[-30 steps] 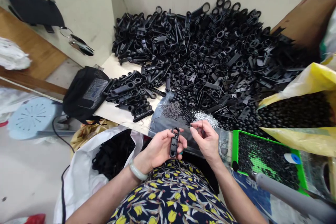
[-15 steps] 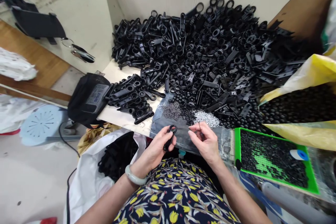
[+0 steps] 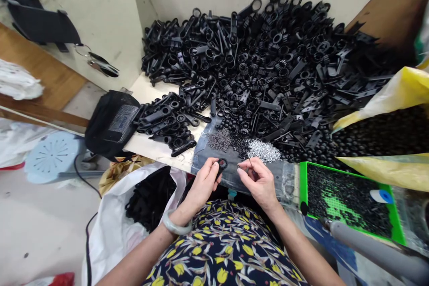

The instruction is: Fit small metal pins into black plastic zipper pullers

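Note:
My left hand [image 3: 204, 183] is closed around a black ring-ended plastic part [image 3: 219, 170]; its ring stands out beyond the thumb, and the rest is hidden by the fingers. To its right, apart from the part, my right hand [image 3: 260, 184] is closed in a pinch. A tiny dark piece shows at its fingertips, and a thin dark rod sticks up above the fingers; neither is clear enough to name. Just past both hands lie a heap of small grey pins [image 3: 219, 139] and a heap of silvery pins [image 3: 263, 150].
A large pile of black plastic parts [image 3: 268, 53] fills the back of the bench. More ring-ended parts [image 3: 164, 118] lie left, beside a black mesh pouch [image 3: 112, 123]. At right are a green tray [image 3: 303, 183] of small black pieces and a yellow bag [image 3: 385, 170]. A white sack [image 3: 110, 219] stands below left.
My left hand has turned the ring-ended part, so its lower end is now behind the fingers. My right hand has shifted slightly left, still pinched.

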{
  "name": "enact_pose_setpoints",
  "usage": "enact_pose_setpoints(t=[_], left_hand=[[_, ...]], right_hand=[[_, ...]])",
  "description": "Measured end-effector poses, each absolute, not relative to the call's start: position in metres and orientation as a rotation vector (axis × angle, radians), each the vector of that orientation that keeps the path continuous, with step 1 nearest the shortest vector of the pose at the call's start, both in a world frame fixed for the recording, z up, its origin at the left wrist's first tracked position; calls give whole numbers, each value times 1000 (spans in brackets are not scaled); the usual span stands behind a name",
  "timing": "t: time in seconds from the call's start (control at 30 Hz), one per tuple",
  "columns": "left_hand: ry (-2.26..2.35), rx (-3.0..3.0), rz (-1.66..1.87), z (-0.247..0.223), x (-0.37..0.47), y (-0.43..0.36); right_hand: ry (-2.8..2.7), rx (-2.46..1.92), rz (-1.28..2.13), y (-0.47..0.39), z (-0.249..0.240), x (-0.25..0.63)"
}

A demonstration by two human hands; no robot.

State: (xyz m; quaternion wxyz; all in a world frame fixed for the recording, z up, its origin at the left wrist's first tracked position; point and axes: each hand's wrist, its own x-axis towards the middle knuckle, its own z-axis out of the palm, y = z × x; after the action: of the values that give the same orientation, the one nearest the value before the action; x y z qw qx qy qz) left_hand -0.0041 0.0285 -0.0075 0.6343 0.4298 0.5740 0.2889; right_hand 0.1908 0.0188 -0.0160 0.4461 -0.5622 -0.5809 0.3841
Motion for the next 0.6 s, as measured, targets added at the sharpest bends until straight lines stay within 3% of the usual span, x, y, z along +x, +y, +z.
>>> enact_pose_setpoints(t=[0.6], left_hand=[[1192,983,656,-11,-4,33]], right_hand=[[-1439,-1395,969,20,-22,187]])
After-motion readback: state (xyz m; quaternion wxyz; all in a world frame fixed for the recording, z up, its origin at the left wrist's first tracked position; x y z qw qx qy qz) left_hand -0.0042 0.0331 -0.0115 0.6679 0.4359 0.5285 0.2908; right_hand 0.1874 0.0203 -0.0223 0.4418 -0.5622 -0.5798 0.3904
